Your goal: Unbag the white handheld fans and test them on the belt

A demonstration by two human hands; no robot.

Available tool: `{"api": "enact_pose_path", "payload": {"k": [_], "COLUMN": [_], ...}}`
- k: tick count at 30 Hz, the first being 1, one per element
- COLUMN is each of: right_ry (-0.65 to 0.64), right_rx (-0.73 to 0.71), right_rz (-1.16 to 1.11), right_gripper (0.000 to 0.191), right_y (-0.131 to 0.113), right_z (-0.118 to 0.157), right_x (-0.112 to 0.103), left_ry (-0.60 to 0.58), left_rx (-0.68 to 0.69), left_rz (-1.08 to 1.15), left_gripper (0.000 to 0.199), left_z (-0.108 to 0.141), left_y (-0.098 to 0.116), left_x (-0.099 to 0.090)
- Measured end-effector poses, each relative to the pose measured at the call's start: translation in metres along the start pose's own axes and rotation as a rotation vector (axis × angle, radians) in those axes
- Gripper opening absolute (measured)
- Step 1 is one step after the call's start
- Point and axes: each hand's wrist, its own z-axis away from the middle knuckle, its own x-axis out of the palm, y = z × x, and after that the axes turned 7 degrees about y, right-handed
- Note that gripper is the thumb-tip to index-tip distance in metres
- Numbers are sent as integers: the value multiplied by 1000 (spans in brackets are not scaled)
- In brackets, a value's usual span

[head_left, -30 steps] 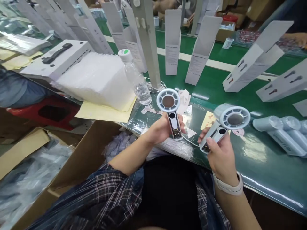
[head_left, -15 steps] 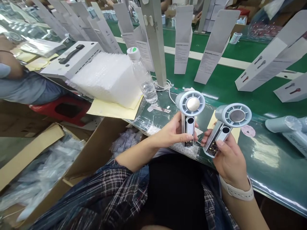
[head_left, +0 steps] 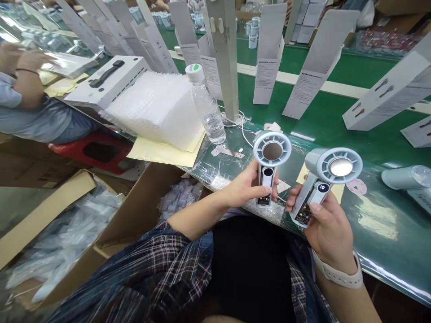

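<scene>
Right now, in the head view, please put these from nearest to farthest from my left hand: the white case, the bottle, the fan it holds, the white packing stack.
1. Fan: held in the left hand.
2. Bottle: ahead of the hand, to its left.
3. White packing stack: left of the bottle.
4. White case: farther left, past the stack.

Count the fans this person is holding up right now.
2: one fan in the left hand, another fan in the right hand. The hands partly cover both; no third one shows in them.
</scene>
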Motion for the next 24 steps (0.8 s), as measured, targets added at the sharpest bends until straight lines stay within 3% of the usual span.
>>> {"api": "enact_pose_path", "payload": {"k": [6, 11, 19, 24], "right_ry": [34, 0, 25, 49], "right_rx": [14, 4, 52, 80], "right_rz": [-35, -7, -4, -53], "right_gripper": [28, 29, 29, 31], "right_y": [5, 7, 9, 9], "right_z": [1, 3, -2, -1], "right_x": [3, 4, 7, 6], "left_ry": [103, 32, 113, 110], "left_rx": [11, -21, 24, -9], "left_rz": [48, -26, -53, -29], "left_gripper": [48, 53, 51, 54], "left_z": [-5, -1, -5, -5], "left_y": [-12, 1, -13, -7], "left_x": [-2, 0, -5, 0]}}
